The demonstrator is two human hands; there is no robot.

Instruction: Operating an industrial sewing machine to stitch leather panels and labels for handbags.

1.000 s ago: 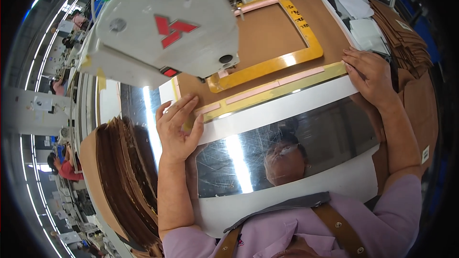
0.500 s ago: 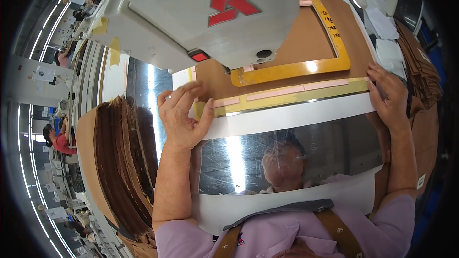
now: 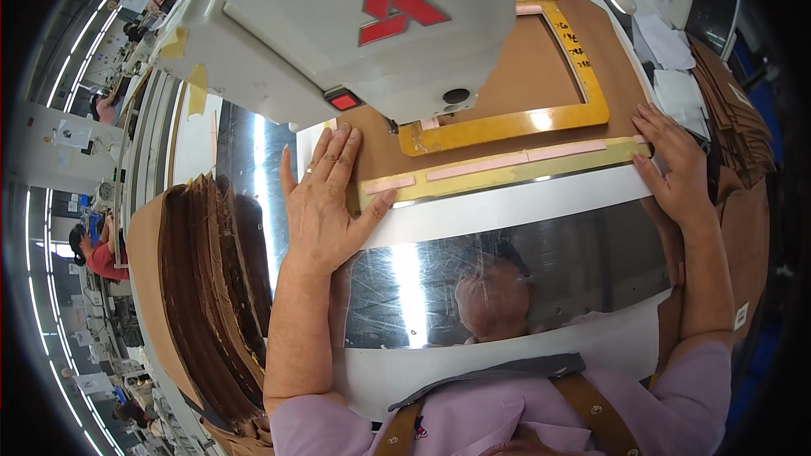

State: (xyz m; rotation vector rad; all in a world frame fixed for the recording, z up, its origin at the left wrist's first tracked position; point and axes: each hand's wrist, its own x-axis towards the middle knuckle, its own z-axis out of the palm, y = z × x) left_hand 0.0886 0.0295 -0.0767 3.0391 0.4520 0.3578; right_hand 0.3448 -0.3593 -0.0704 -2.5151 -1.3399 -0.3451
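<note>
A brown leather-like sheet (image 3: 378, 152) lies under a yellow rectangular frame (image 3: 596, 101) with handwritten marks. Along the sheet's near edge runs a pale yellow strip with pink pads (image 3: 498, 169). My left hand (image 3: 325, 207) rests flat at the sheet's left edge, fingers stretched and the thumb near the strip's left end. At the opposite end, my right hand (image 3: 676, 165) lies with extended fingers on the sheet's right edge, its thumb by the strip's tip. Neither hand grips anything visible. Part of the frame is hidden by the white sewing machine head (image 3: 296, 34).
Folded brown pieces (image 3: 198, 287) stand in a thick stack beside my left arm. More brown pieces (image 3: 731, 118) hang at the right. A shiny metal plate (image 3: 549, 287) lies before me. Other people sit at work at the far left.
My left hand has flattened, its fingers reaching farther forward along the sheet's left edge. The right hand keeps its place at the right end, its fingers slightly straighter.
</note>
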